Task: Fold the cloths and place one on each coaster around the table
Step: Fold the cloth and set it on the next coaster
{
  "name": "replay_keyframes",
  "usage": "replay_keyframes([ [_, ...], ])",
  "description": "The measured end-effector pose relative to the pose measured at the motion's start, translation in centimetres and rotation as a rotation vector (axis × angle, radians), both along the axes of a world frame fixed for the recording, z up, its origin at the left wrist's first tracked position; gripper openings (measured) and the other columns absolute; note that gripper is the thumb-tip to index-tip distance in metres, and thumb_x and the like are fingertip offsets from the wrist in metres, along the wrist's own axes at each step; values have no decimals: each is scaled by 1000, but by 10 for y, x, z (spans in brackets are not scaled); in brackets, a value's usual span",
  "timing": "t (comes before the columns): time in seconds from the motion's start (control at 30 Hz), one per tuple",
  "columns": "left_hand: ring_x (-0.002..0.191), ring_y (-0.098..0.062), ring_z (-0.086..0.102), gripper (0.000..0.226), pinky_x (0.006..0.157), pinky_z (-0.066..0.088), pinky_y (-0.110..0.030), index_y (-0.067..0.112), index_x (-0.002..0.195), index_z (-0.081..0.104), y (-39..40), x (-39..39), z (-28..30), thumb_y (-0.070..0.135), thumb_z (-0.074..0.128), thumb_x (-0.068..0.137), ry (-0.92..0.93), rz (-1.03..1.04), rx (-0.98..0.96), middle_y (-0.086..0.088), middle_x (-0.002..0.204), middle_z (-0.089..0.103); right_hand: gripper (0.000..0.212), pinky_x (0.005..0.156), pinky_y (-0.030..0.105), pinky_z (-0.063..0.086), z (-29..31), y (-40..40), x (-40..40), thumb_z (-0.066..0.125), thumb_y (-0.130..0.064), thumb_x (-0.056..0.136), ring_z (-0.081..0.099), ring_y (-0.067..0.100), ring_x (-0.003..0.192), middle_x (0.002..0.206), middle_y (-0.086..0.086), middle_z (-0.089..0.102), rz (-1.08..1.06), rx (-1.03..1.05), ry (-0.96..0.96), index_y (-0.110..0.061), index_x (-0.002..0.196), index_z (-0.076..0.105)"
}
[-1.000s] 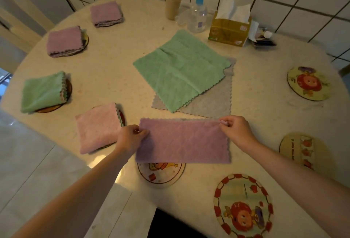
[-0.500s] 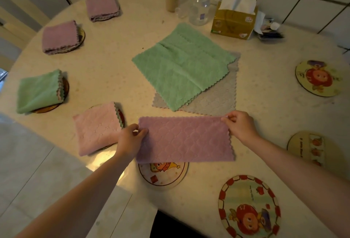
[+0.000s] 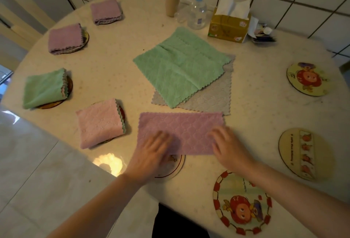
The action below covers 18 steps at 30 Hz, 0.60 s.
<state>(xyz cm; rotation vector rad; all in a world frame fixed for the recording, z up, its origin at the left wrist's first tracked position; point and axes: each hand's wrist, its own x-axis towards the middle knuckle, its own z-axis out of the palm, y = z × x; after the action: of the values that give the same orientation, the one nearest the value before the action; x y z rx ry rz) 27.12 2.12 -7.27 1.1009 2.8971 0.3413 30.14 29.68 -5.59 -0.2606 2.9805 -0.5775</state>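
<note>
On table (image 3: 255,124), purple cloth (image 3: 181,130) lies under both seemingly flat, blurred hands (image 3: 151,150).

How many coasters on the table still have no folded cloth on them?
4: one under the left hand, one front right, one right, one far right. Others could sit outside the picture.

The scene is rather dim, with a warm yellowish tone. A bright glare patch shines on the glossy table (image 3: 265,116) edge near the left hand (image 3: 151,154). Both the left hand and the right hand (image 3: 230,148) are smeared by motion blur. Soft shadows lie beside the folded cloths. The wall tile lines bend at the edges from wide-angle distortion.
</note>
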Motion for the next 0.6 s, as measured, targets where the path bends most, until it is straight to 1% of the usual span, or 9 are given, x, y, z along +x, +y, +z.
replay_keyframes([
  [0.03, 141, -22, 31, 53, 113, 28, -41, 21, 144, 39, 7, 10, -6, 44, 43, 96, -59, -93, -15, 0, 150, 39, 41, 98, 29, 45, -4, -5, 14, 58, -12, 86, 50, 18, 118, 128, 2, 51, 140, 82, 2, -14, 127, 51],
  [0.1, 145, -18, 19, 56, 114, 17, -39, 23, 148, 30, 14, 24, -17, 48, 35, 98, -100, -159, -135, 5, 156, 26, 59, 97, 34, 48, -17, -7, 32, 67, -11, 74, 54, 19, 120, 131, 1, 55, 334, 204, 7, -15, 130, 51],
  [0.23, 146, -18, 10, 63, 113, 9, -42, 29, 151, 18, -3, 31, -24, 58, 29, 97, -169, -23, -241, 10, 158, 13, 83, 101, 28, 34, -21, 7, 42, 71, -1, 54, 53, 15, 122, 134, -1, 54, 367, 300, -16, -16, 133, 51],
  [0.3, 147, -15, 3, 62, 115, 6, -41, 32, 151, 13, -18, 33, -25, 60, 25, 97, -191, 25, -246, 12, 158, 8, 88, 100, 27, 38, -19, 12, 41, 74, 5, 47, 55, 17, 120, 131, 1, 56, 372, 315, -13, -15, 130, 53],
  [0.4, 145, -7, -9, 61, 116, 0, -37, 36, 151, 0, -44, 38, -26, 61, 17, 97, -211, 124, -222, 15, 159, -2, 72, 90, 29, 50, -15, 10, 34, 78, 2, 53, 60, 20, 111, 123, 4, 61, 399, 285, -20, -13, 121, 59],
  [0.43, 145, -6, -10, 60, 116, -2, -36, 37, 150, -2, -51, 39, -25, 60, 14, 97, -214, 151, -212, 15, 158, -4, 61, 90, 30, 51, -14, 7, 30, 78, -5, 62, 60, 19, 110, 122, 3, 60, 395, 276, -21, -14, 120, 58],
  [0.5, 146, -8, -6, 60, 117, -3, -35, 35, 151, 1, -58, 43, -24, 57, 13, 97, -204, 182, -218, 13, 159, -2, 41, 95, 30, 49, -15, 4, 23, 66, -26, 83, 54, 17, 113, 123, 0, 55, 380, 249, -41, -16, 121, 54],
  [0.53, 146, -10, -3, 59, 117, -3, -35, 33, 151, 4, -59, 44, -23, 56, 14, 97, -201, 193, -220, 12, 159, 1, 38, 95, 30, 48, -15, 4, 19, 61, -32, 87, 52, 16, 113, 123, 0, 53, 362, 231, -45, -16, 121, 53],
  [0.6, 146, -12, 1, 58, 116, -3, -34, 32, 151, 10, -56, 46, -23, 55, 13, 97, -201, 223, -204, 12, 158, 6, 41, 88, 28, 51, -13, 4, 13, 68, -27, 82, 51, 16, 109, 119, 1, 53, 360, 250, -61, -17, 119, 54],
])
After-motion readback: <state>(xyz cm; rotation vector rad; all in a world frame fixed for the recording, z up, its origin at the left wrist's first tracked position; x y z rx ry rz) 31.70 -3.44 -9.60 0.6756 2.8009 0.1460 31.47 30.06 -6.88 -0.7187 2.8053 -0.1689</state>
